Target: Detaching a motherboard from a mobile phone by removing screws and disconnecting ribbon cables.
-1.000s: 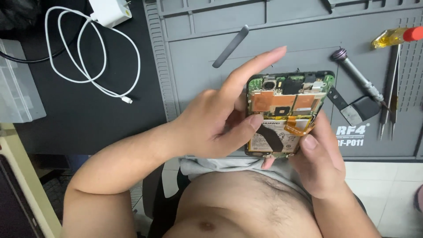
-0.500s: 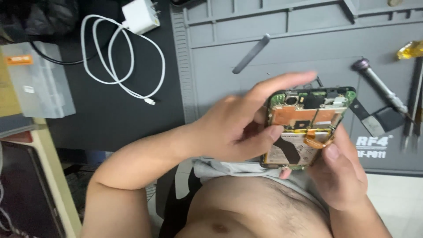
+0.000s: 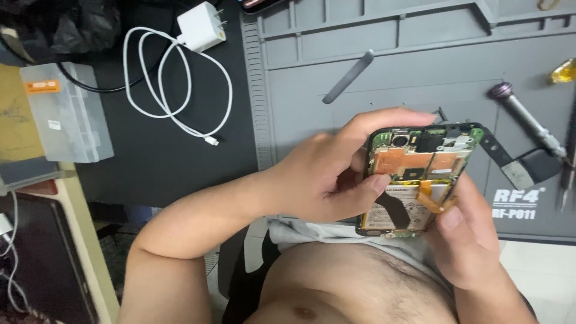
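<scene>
Opened phone (image 3: 420,180): light, stiff, fragile inside. Left hand (image 3: 327,174) grip clamps its 9 o'clock edge; right hand (image 3: 468,234) pinches the orange flex tab (image 3: 433,201) at 5 o'clock. Hold by frame edges.

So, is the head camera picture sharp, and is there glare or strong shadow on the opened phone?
Head view: the opened phone and both hands, left hand and right hand, look sharp; light is soft and even, shadows faint; no strong glare on the phone; the grey mat bends slightly toward the edges.

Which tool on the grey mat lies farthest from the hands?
The flat grey pry bar, lying alone and diagonal at the mat's upper middle; the metal-tipped screwdriver sits nearer the opened phone.
</scene>
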